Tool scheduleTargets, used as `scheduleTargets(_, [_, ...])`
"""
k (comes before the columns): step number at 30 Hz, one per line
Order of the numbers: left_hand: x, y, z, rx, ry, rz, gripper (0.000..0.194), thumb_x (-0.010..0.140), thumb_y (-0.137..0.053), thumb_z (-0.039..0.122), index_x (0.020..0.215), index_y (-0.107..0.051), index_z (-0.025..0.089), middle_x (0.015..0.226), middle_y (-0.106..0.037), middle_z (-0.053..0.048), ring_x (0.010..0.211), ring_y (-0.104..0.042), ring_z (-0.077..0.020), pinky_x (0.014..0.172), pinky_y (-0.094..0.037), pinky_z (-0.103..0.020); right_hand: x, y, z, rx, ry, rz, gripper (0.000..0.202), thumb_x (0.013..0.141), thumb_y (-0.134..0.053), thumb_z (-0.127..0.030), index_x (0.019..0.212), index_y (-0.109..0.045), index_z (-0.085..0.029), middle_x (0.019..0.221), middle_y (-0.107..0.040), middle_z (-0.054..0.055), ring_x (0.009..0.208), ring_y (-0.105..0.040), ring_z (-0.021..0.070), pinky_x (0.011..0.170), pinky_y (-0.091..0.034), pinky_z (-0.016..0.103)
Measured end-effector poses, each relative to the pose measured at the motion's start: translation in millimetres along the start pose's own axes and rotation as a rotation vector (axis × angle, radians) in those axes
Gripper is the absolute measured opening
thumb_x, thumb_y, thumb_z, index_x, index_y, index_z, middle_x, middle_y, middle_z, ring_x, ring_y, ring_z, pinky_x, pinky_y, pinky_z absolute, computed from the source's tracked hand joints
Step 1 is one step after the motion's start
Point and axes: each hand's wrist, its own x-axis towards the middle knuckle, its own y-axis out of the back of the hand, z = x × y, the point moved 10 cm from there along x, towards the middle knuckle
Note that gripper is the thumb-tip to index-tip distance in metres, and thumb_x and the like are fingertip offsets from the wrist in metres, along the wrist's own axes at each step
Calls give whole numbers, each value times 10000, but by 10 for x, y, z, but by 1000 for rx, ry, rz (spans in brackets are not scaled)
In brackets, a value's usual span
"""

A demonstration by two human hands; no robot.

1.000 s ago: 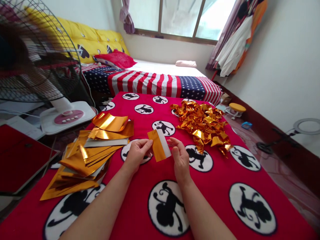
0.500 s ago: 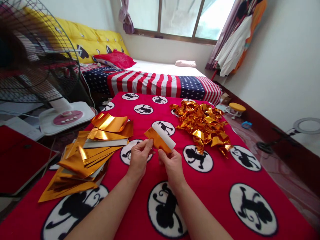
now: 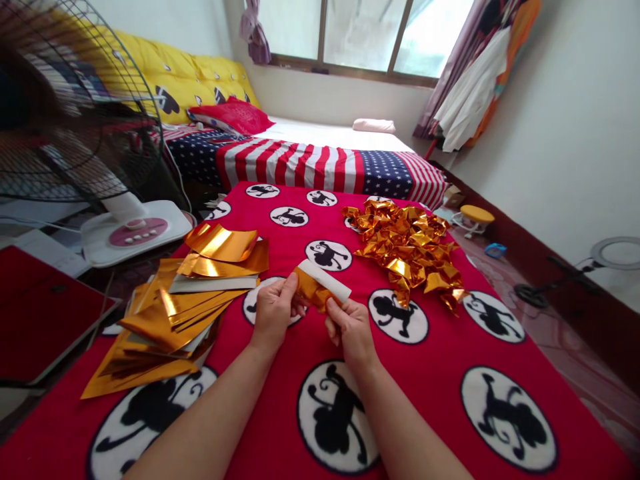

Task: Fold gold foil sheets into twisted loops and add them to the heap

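Observation:
Between my hands is a small sheet of gold foil paper [image 3: 313, 288], its far part showing a white side. My left hand [image 3: 276, 310] pinches the left end between thumb and fingers. At the right end, my right hand [image 3: 351, 328] grips the near edge in the same way. A loose pile of flat gold sheets [image 3: 195, 303], some with pale backs up, lies to the left of my left hand. Beyond my right hand sits a heap of folded gold pieces [image 3: 407, 247]. Everything rests on a red cloth with round monkey prints [image 3: 420, 393].
A fan [image 3: 135, 230] stands at the left, beside a dark red panel [image 3: 45, 313]. Past the cloth is a bed with a striped, starred cover [image 3: 300, 163]. On the right floor are a yellow stool [image 3: 477, 214] and a ring light [image 3: 617, 253].
My hands have moved slightly apart. The gold part of the sheet now looks creased and bent between them. The whole view has shifted slightly.

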Motion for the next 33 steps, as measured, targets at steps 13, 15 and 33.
scheduleTargets(13, [78,5,-55,-96,114,-81,749,835,-397,715,1310,-482,142,955,-702,-137,510,-623,-108,381,-436,-168,30,181,63,-47,-125,13,723,818,-350,-773,897,-643,-117,427,-546,-15,296,-420,71,339,-278,170])
scheduleTargets(15, [81,1,-62,-87,115,-72,714,835,-436,693,1288,-493,144,982,-691,-136,527,-628,-102,382,-441,-158,22,185,70,-102,-130,2,731,816,-329,-782,802,-642,-121,415,-527,-10,291,-397,71,335,-246,181])
scheduleTargets(33, [123,-2,-108,53,62,-56,535,811,-576,538,1140,-606,117,868,-688,-86,536,-594,-88,409,-432,-149,102,375,-570,-1178,561,404,388,760,-537,-72,1102,-679,-187,1251,-521,128,1153,-482,273,1005,-404,433])
